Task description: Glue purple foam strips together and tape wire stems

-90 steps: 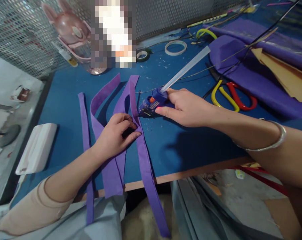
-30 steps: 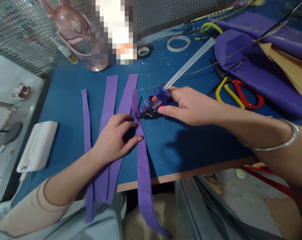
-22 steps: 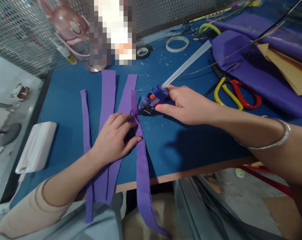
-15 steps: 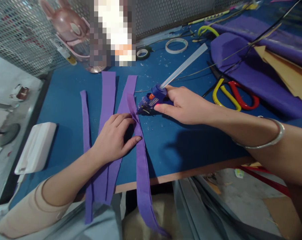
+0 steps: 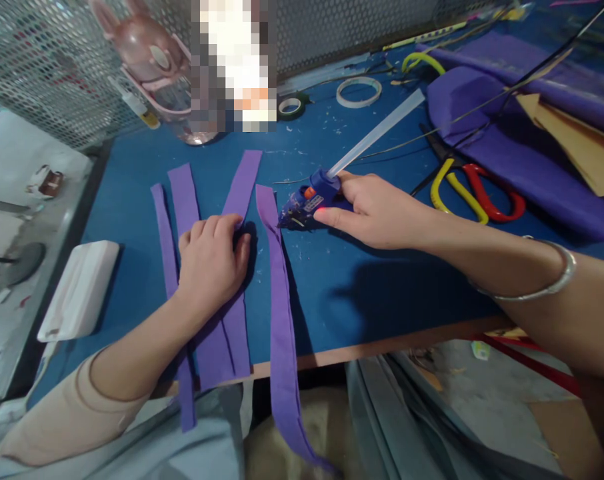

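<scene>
My right hand (image 5: 369,210) is closed around a blue hot glue gun (image 5: 309,203) with a long clear glue stick (image 5: 377,133) in its back. Its nozzle points left at a narrow folded purple strip (image 5: 283,300), at or very near its edge. That strip is twisted near its top and hangs over the table's front edge. My left hand (image 5: 215,257) lies with curled fingers on two wider purple strips, a left one (image 5: 185,190) and a right one (image 5: 245,180), its thumb and index finger at the right one. Another thin purple strip (image 5: 167,233) runs under my left wrist.
Red-and-yellow-handled scissors (image 5: 465,190) lie right, beside a purple bundle (image 5: 492,133). Behind are a white tape ring (image 5: 359,92), a green tape roll (image 5: 291,107) and a pink bottle (image 5: 152,67). A white box (image 5: 79,290) with a cable stands left.
My left hand has let go of the folded strip and moved left onto the wider strips, whose tops have shifted left. The glue gun has stayed nearly in place by the folded strip.
</scene>
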### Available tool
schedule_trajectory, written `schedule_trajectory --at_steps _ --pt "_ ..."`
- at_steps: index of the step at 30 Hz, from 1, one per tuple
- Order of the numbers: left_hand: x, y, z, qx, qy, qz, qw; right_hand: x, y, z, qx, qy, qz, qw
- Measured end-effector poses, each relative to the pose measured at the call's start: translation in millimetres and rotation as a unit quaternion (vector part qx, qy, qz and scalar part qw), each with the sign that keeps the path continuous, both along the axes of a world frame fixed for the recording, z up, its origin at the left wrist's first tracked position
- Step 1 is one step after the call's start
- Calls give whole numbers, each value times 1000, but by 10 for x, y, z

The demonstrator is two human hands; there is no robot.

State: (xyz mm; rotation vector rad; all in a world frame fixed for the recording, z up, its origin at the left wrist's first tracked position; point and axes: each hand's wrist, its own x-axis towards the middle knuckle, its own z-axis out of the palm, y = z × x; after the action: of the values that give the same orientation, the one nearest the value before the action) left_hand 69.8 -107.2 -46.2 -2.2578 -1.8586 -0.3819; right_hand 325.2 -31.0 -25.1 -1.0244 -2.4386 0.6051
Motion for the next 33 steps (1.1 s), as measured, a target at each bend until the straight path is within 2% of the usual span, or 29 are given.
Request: schedule_trajectory --at_steps 4,6,10,15,19,25,33 --pt "28 71 -8 -2 -76 -154 985 -7 -13 15 5 3 6 1000" --pt "50 93 -28 -23 -105 -186 977 -12 -20 17 0 3 1 1000" --pt "70 97 -60 -52 -129 -183 973 -19 -9 -12 -5 10 -18 1000" --pt "58 89 -64 -49 -100 -192 975 -36 35 -46 -1 22 -46 999" --pt "50 89 -64 -36 -65 -168 983 -64 72 -58 -7 34 -55 998" --pt "61 76 -60 -48 -42 -131 989 -108 132 -108 -12 61 -57 996" --pt "69 71 -58 -60 -51 -128 989 -169 215 -149 -17 97 -51 994"
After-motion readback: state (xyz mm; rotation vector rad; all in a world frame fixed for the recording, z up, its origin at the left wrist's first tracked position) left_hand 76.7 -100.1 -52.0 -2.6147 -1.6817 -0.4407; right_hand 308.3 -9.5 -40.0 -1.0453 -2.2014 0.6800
